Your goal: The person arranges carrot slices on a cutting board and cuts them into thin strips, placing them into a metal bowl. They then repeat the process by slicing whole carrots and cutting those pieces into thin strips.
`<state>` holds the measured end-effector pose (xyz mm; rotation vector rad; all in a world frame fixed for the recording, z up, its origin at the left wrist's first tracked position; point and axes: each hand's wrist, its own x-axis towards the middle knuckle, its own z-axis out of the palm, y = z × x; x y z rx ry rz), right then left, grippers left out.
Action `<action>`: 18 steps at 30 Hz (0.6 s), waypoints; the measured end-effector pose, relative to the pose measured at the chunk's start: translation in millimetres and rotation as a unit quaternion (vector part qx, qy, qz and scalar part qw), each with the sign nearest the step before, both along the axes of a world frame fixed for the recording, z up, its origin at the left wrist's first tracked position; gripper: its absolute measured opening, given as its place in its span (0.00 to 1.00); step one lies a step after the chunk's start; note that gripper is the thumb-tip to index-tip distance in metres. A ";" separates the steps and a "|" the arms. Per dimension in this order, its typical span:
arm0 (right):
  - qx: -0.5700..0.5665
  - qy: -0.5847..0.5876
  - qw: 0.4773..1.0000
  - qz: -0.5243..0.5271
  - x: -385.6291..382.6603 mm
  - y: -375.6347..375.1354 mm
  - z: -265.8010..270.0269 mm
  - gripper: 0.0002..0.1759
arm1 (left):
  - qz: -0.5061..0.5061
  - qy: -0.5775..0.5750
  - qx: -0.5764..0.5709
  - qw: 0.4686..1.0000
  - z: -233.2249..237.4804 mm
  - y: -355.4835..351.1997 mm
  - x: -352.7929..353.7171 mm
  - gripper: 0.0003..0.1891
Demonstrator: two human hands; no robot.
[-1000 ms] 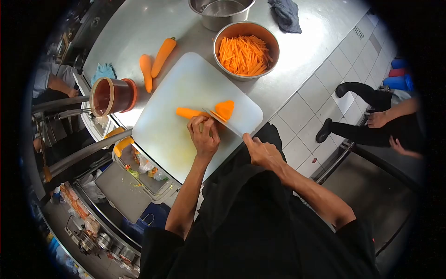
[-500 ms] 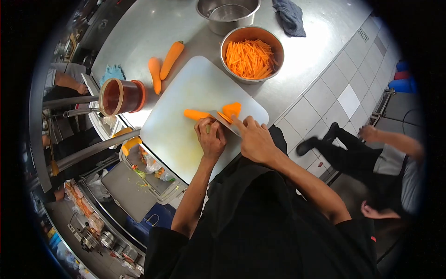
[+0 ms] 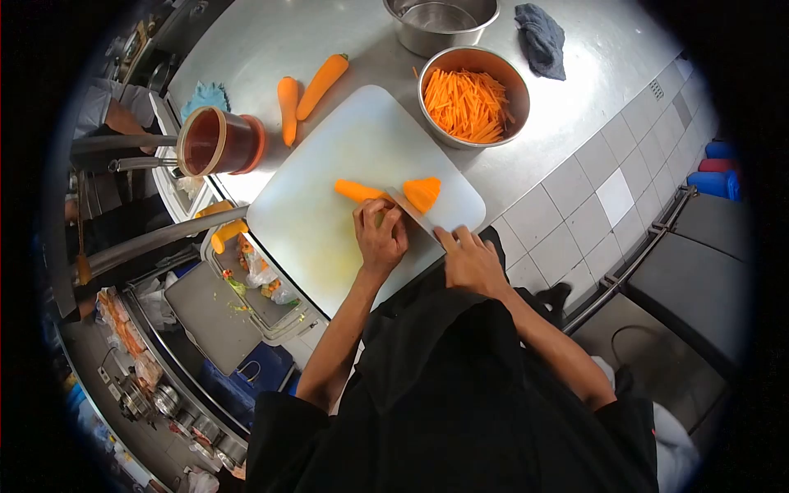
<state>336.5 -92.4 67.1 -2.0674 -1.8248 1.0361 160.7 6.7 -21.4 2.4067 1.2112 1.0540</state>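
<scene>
On the white cutting board [image 3: 308,205], my left hand [image 3: 381,238] has its curled fingers pressed on a peeled carrot [image 3: 355,191], whose end sticks out to the left. My right hand [image 3: 474,263] is closed on the handle of a knife; the blade [image 3: 408,210] lies against the carrot beside my left fingertips. Just right of the blade rests a cut orange piece [image 3: 422,195]. Beyond the board, a metal bowl [image 3: 523,97] holds carrot strips [image 3: 467,105]. Two whole carrots [image 3: 322,85] [image 3: 288,110] lie on the metal table at the back left.
A second metal bowl [image 3: 444,41] and a dark cloth [image 3: 541,41] are at the back. A reddish container [image 3: 215,142] and a blue cloth [image 3: 205,98] stand at the left. Below the table's left edge is a bin with scraps [image 3: 267,283]. Parts of other people show at left and lower right.
My right hand and the knife have drawn back toward me, and the right index finger has left the cut piece. The view has shifted; the person at the right has moved mostly behind me.
</scene>
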 end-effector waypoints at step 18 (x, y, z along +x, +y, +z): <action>-0.039 0.098 0.994 0.021 23.6 -52.5 73.8 0.40 | -0.017 0.024 -0.015 0.999 -3.0 0.3 -3.4 0.17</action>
